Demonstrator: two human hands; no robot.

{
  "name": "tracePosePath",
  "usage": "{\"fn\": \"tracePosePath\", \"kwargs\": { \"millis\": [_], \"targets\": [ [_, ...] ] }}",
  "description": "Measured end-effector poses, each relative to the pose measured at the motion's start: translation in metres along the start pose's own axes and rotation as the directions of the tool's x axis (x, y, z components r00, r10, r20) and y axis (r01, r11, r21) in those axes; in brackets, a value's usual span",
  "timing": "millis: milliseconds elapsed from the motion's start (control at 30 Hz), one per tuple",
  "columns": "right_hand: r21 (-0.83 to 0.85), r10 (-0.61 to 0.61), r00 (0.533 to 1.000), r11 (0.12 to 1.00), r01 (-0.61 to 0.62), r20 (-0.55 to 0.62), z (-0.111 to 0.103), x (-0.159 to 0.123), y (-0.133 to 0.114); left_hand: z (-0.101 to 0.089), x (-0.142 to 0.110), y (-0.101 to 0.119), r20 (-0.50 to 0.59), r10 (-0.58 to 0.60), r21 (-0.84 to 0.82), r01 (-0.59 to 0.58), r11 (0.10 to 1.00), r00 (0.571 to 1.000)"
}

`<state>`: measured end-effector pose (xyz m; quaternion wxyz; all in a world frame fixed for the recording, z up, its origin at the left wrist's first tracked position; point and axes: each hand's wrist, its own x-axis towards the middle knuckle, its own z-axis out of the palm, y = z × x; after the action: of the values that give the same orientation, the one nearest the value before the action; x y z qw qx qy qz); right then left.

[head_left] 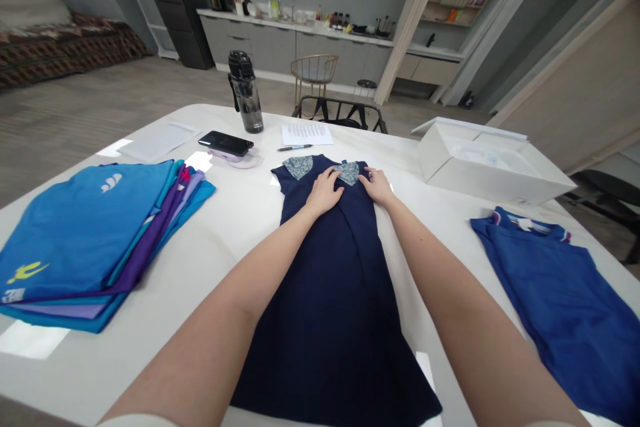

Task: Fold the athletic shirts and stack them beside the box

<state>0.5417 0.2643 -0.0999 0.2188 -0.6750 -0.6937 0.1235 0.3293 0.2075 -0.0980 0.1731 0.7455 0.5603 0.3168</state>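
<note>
A navy dress [330,320] lies lengthwise on the white table [200,320], its neck end away from me. Grey-blue patterned panels mark its shoulders, and the right side looks turned inward along a diagonal crease. My left hand [325,192] rests on the upper front beside the right-hand patterned panel, fingers spread with the thumb apart. At the right shoulder edge, my right hand [379,187] touches the fabric with its fingertips, thumb and fingers apart. The undersides of both hands are hidden.
A pile of folded blue and purple shirts [90,227] sits left; a blue garment [565,293] lies right. Farther back are a phone [226,143], bottle [247,97], pen [295,147], printed sheet [307,134] and white box [475,173]. A chair [340,113] stands behind the table.
</note>
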Motion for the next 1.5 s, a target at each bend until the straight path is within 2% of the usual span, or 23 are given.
{"fn": "tracePosePath", "kwargs": {
  "millis": [133,233,300,400,467,633,700,833,933,1033,1100,1233,1333,1500],
  "targets": [
    [0.029,-0.128,0.988,0.991,0.131,-0.084,-0.014,-0.039,0.000,-0.004,-0.007,0.013,-0.007,0.118,0.221,-0.114,0.969,0.993],
    [-0.016,-0.255,0.964,0.967,0.255,-0.078,-0.024,-0.083,-0.005,-0.005,-0.009,0.018,0.063,0.198,0.224,-0.207,0.952,0.978],
    [-0.038,-0.302,0.953,0.953,0.301,-0.017,-0.028,-0.113,-0.011,-0.005,-0.010,0.019,0.131,0.186,0.194,-0.209,0.958,0.974],
    [-0.090,-0.316,0.945,0.942,0.323,0.088,-0.033,-0.148,-0.016,-0.003,-0.011,0.021,0.180,0.142,0.206,-0.179,0.962,0.973],
    [-0.128,-0.310,0.939,0.936,0.329,0.150,-0.034,-0.164,-0.018,-0.003,-0.013,0.023,0.191,0.153,0.237,-0.196,0.951,0.970],
    [-0.165,-0.260,0.939,0.940,0.299,0.224,-0.035,-0.184,-0.015,-0.007,-0.035,0.031,0.228,0.206,0.270,-0.265,0.926,0.952],
    [-0.159,-0.251,0.944,0.945,0.287,0.213,-0.035,-0.188,-0.014,-0.010,-0.049,0.033,0.293,0.234,0.252,-0.311,0.916,0.927],
    [-0.134,-0.296,0.948,0.941,0.310,0.115,-0.040,-0.201,-0.012,-0.020,-0.084,0.035,0.407,0.313,0.207,-0.420,0.883,0.858],
    [-0.125,-0.360,0.932,0.923,0.364,0.054,-0.047,-0.221,-0.012,-0.026,-0.110,0.038,0.416,0.363,0.175,-0.465,0.868,0.834],
    [-0.145,-0.374,0.927,0.917,0.373,0.021,-0.057,-0.246,-0.013,-0.032,-0.134,0.045,0.397,0.425,0.143,-0.512,0.847,0.814],
    [-0.120,-0.378,0.925,0.917,0.380,0.035,-0.064,-0.264,-0.013,-0.034,-0.149,0.052,0.388,0.485,0.119,-0.565,0.817,0.784],
    [0.032,-0.381,0.913,0.924,0.380,0.147,-0.077,-0.295,-0.008,-0.038,-0.176,0.068,0.392,0.588,0.068,-0.659,0.749,0.708],
    [0.090,-0.354,0.915,0.935,0.343,0.191,-0.083,-0.315,-0.003,-0.040,-0.194,0.081,0.412,0.603,0.069,-0.683,0.727,0.684],
    [0.139,-0.339,0.923,0.938,0.317,0.184,-0.091,-0.346,0.003,-0.041,-0.225,0.101,0.463,0.628,0.057,-0.728,0.684,0.626]
  ]
}}
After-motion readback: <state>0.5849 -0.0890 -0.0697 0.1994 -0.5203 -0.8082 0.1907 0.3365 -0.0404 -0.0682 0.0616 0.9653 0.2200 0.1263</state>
